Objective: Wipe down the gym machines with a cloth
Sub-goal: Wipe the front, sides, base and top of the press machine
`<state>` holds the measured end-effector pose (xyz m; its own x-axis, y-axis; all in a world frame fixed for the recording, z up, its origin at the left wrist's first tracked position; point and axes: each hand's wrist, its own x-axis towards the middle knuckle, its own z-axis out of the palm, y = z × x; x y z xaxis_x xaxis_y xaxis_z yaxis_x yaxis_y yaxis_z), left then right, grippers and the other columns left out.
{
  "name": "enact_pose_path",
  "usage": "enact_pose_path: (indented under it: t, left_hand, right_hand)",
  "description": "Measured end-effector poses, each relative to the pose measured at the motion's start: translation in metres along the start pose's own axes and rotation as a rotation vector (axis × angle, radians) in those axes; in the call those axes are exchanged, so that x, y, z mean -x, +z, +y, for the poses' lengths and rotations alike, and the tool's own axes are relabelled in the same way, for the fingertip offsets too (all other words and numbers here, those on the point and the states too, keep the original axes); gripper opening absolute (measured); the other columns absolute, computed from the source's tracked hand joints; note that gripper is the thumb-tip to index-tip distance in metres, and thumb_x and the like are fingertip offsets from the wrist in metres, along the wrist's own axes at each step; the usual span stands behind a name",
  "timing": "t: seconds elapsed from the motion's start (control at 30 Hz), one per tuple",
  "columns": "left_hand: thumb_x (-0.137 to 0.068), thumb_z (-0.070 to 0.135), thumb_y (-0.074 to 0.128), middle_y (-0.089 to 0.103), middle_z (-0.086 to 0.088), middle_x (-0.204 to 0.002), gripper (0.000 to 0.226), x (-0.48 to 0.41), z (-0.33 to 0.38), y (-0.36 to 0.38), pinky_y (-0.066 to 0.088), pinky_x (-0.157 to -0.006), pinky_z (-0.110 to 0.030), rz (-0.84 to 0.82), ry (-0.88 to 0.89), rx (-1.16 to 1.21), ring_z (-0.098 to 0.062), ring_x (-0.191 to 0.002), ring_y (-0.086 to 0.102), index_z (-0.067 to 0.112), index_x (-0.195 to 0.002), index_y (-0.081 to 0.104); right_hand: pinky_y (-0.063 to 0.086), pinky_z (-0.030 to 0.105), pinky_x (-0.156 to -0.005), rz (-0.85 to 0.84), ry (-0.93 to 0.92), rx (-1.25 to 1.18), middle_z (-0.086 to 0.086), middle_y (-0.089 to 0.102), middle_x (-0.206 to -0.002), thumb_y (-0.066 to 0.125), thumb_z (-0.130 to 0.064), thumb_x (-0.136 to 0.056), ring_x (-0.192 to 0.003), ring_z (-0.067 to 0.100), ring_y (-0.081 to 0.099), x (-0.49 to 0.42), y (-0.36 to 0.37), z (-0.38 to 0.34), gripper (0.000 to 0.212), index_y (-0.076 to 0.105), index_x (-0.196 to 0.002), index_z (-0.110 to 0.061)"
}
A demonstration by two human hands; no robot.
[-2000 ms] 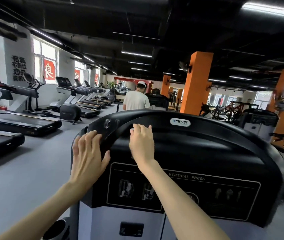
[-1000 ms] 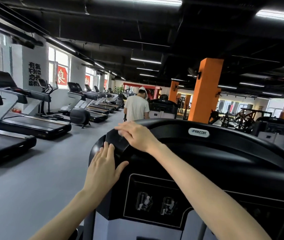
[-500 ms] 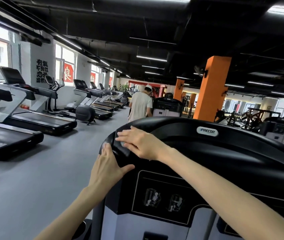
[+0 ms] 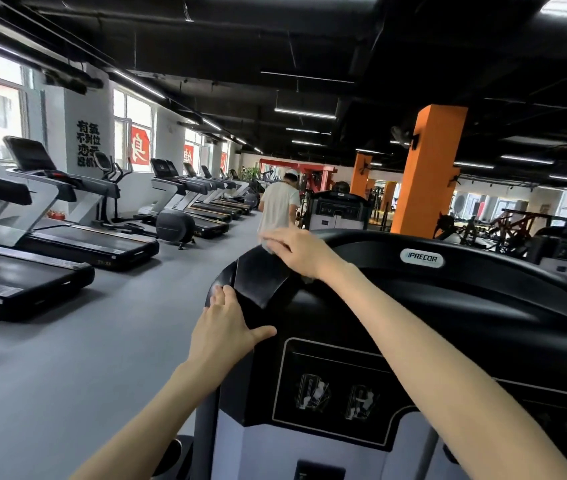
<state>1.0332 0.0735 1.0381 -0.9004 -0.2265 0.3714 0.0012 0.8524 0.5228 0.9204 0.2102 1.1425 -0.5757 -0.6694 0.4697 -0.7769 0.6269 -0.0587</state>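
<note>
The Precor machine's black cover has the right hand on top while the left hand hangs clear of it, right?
Not quite: the head view shows the left hand resting flat on the cover, at its left side; the right hand is on top.

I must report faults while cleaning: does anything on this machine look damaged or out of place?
Nothing stands out. The machine's black cover looks whole, its logo badge is in place, and the left hand and right hand rest on it.
</note>
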Motion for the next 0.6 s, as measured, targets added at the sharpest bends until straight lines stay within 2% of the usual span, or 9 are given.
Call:
enact_pose_path:
  t: [0.07, 0.1, 0.2, 0.23, 0.33, 0.47, 0.53, 0.57, 0.6]
  left_hand:
    - [-0.076, 0.062, 0.071, 0.022, -0.018, -0.158, 0.111, 0.001, 0.000, 0.000, 0.042, -0.102, -0.038, -0.003, -0.001, 0.003, -0.037, -0.135, 0.041, 0.000, -0.150, 0.017]
    - [-0.076, 0.062, 0.071, 0.022, -0.018, -0.158, 0.111, 0.001, 0.001, 0.001, 0.042, -0.102, -0.038, -0.006, -0.002, 0.002, -0.037, -0.136, 0.040, 0.000, -0.150, 0.016]
    - [-0.077, 0.061, 0.071, 0.023, -0.019, -0.157, 0.111, -0.001, 0.003, -0.002, 0.041, -0.104, -0.041, -0.028, -0.023, -0.028, -0.034, -0.138, 0.038, -0.001, -0.149, 0.016]
    - [-0.076, 0.061, 0.072, 0.026, -0.020, -0.156, 0.108, -0.002, 0.004, -0.003, 0.042, -0.104, -0.042, -0.031, -0.030, -0.036, -0.033, -0.137, 0.039, -0.001, -0.146, 0.019]
    - [-0.073, 0.057, 0.076, 0.035, -0.019, -0.148, 0.100, -0.006, 0.006, -0.006, 0.044, -0.099, -0.041, -0.040, -0.034, -0.031, -0.034, -0.130, 0.045, 0.004, -0.141, 0.026]
    - [-0.074, 0.057, 0.076, 0.035, -0.019, -0.144, 0.117, -0.009, 0.006, -0.007, 0.044, -0.098, -0.040, -0.081, -0.001, -0.041, -0.035, -0.126, 0.048, 0.023, -0.156, 0.000]
    - [-0.074, 0.058, 0.075, 0.034, -0.020, -0.145, 0.115, -0.012, 0.007, -0.007, 0.043, -0.098, -0.039, -0.094, -0.004, -0.065, -0.035, -0.126, 0.048, 0.025, -0.157, 0.001]
    - [-0.074, 0.057, 0.075, 0.034, -0.021, -0.145, 0.115, -0.012, 0.007, -0.008, 0.043, -0.097, -0.038, -0.097, -0.008, -0.070, -0.036, -0.125, 0.048, 0.025, -0.157, 0.002]
    - [-0.074, 0.057, 0.076, 0.034, -0.021, -0.144, 0.115, -0.013, 0.007, -0.008, 0.043, -0.097, -0.038, -0.098, -0.011, -0.068, -0.036, -0.125, 0.048, 0.025, -0.157, 0.002]
  right_hand:
    - [0.033, 0.039, -0.112, 0.105, 0.114, 0.013, 0.002, 0.055, -0.141, 0.042, -0.023, -0.104, -0.134, 0.023, 0.043, -0.001, 0.001, 0.005, 0.037, 0.054, -0.138, -0.016]
    - [0.030, 0.036, -0.114, 0.110, 0.063, 0.031, 0.003, 0.056, -0.139, 0.044, -0.021, -0.103, -0.134, 0.022, 0.043, 0.004, 0.007, 0.001, 0.036, 0.055, -0.137, -0.014]
    - [0.018, 0.026, -0.116, 0.024, -0.268, 0.039, 0.002, 0.058, -0.138, 0.052, -0.019, -0.100, -0.132, 0.014, 0.045, 0.030, 0.021, -0.013, 0.034, 0.058, -0.133, -0.014]
    - [0.019, 0.024, -0.116, -0.001, -0.299, 0.028, 0.000, 0.057, -0.138, 0.052, -0.021, -0.100, -0.132, 0.011, 0.045, 0.032, 0.018, -0.008, 0.035, 0.058, -0.134, -0.016]
    - [0.025, 0.027, -0.111, 0.088, -0.112, 0.035, -0.002, 0.056, -0.139, 0.043, -0.028, -0.103, -0.131, 0.016, 0.047, 0.028, 0.000, 0.027, 0.036, 0.053, -0.137, -0.021]
    - [0.032, 0.030, -0.103, 0.258, 0.263, 0.075, 0.007, 0.059, -0.128, 0.033, -0.025, -0.106, -0.121, 0.024, 0.051, 0.041, -0.026, 0.086, 0.037, 0.053, -0.134, -0.012]
    - [0.038, 0.038, -0.102, 0.275, 0.363, 0.094, 0.008, 0.064, -0.107, 0.032, -0.023, -0.106, -0.104, 0.025, 0.057, 0.041, -0.034, 0.095, 0.033, 0.060, -0.117, -0.009]
    - [0.038, 0.041, -0.104, 0.280, 0.383, 0.109, 0.009, 0.063, -0.105, 0.032, -0.024, -0.105, -0.102, 0.024, 0.057, 0.036, -0.033, 0.092, 0.033, 0.061, -0.114, -0.009]
    - [0.034, 0.042, -0.108, 0.273, 0.387, 0.113, 0.010, 0.062, -0.112, 0.032, -0.024, -0.105, -0.109, 0.024, 0.055, 0.031, -0.030, 0.085, 0.035, 0.059, -0.120, -0.008]
